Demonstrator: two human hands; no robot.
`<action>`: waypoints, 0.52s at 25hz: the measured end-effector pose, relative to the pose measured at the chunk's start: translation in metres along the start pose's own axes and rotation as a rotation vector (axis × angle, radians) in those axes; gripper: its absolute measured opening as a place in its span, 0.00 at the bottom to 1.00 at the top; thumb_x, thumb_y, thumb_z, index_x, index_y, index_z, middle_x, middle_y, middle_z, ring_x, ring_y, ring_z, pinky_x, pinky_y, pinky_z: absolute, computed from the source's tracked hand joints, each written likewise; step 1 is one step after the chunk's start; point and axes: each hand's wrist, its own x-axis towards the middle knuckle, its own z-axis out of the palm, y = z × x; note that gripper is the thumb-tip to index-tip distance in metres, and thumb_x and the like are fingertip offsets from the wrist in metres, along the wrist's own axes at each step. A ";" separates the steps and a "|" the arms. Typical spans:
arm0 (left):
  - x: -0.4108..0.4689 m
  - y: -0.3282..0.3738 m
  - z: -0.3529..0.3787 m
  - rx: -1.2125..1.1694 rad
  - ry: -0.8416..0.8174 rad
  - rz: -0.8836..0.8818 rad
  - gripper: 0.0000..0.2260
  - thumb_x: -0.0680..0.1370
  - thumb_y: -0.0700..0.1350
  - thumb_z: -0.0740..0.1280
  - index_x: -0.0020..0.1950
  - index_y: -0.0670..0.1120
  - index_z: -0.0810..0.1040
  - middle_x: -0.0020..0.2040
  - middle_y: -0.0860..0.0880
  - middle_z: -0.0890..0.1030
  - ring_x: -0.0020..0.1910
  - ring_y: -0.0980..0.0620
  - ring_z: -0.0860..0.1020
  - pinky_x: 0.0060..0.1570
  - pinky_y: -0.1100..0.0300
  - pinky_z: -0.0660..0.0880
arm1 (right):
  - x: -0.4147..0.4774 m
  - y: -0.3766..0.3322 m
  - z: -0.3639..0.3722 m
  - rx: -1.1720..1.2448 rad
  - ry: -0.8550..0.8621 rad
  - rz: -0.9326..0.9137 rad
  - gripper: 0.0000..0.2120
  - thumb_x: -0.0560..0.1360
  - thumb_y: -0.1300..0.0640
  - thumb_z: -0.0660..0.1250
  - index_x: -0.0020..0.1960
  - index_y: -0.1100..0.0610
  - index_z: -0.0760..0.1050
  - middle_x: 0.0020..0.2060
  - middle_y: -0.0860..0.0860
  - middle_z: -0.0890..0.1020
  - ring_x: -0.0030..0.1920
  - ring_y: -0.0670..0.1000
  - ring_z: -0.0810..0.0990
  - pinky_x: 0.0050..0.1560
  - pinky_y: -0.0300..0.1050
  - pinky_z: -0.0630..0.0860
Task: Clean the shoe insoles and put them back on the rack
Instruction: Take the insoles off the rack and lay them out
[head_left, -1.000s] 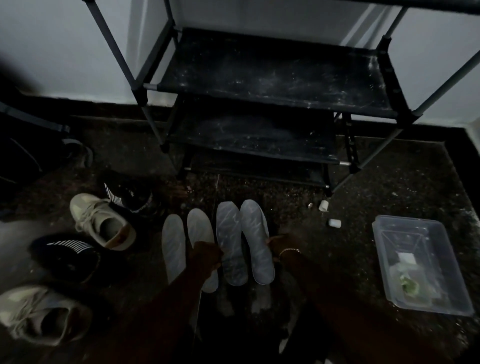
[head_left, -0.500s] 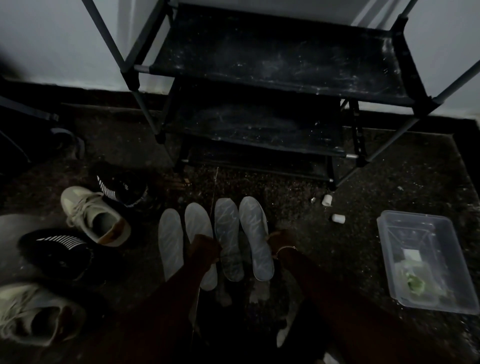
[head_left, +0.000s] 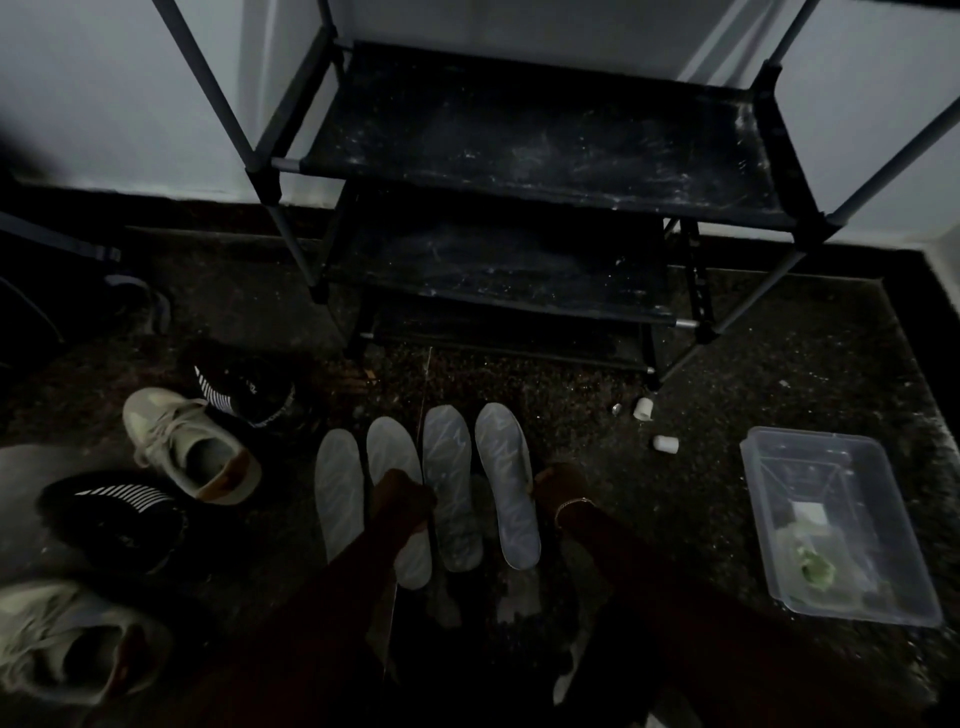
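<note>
I see a dim floor in front of an empty black shoe rack (head_left: 545, 150) that stands against a pale wall. Four pale insoles lie side by side on the floor just near of the rack, toes pointing at it: the first insole (head_left: 340, 499) on the left, then the second insole (head_left: 392, 447), the third insole (head_left: 449, 488) and the fourth insole (head_left: 506, 483).

The left hand (head_left: 402, 499) sits over the middle of the second insole with its knuckles bunched. It is too dark for me to tell whether it grips the insole or only rests on it. The right hand (head_left: 558, 486), a thin bracelet (head_left: 571, 504) at its wrist, is at the right edge of the fourth insole; I cannot tell how its fingers lie.

On the left are two pale sneakers (head_left: 192, 447) and two black shoes (head_left: 109, 509). On the right lies a clear plastic tub (head_left: 831, 514), well apart from the insoles.
</note>
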 end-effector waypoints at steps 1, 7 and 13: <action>-0.005 0.003 -0.005 0.077 0.019 0.050 0.14 0.75 0.42 0.73 0.56 0.36 0.77 0.44 0.40 0.82 0.39 0.45 0.82 0.33 0.55 0.80 | -0.009 -0.003 -0.008 -0.030 0.014 -0.024 0.18 0.81 0.51 0.64 0.63 0.63 0.78 0.62 0.58 0.80 0.65 0.59 0.77 0.69 0.49 0.70; -0.017 0.000 -0.034 0.527 0.273 0.654 0.20 0.83 0.52 0.60 0.54 0.35 0.79 0.51 0.38 0.82 0.51 0.40 0.81 0.53 0.49 0.79 | -0.042 -0.027 -0.063 -0.336 -0.003 -0.268 0.16 0.83 0.51 0.62 0.65 0.58 0.77 0.61 0.58 0.81 0.61 0.60 0.80 0.62 0.52 0.75; -0.038 0.034 -0.044 0.684 0.171 0.797 0.23 0.79 0.54 0.67 0.67 0.40 0.77 0.58 0.40 0.82 0.57 0.41 0.80 0.56 0.49 0.78 | -0.071 -0.068 -0.142 -0.590 -0.006 -0.611 0.17 0.81 0.48 0.63 0.64 0.57 0.77 0.60 0.55 0.81 0.58 0.56 0.81 0.57 0.46 0.76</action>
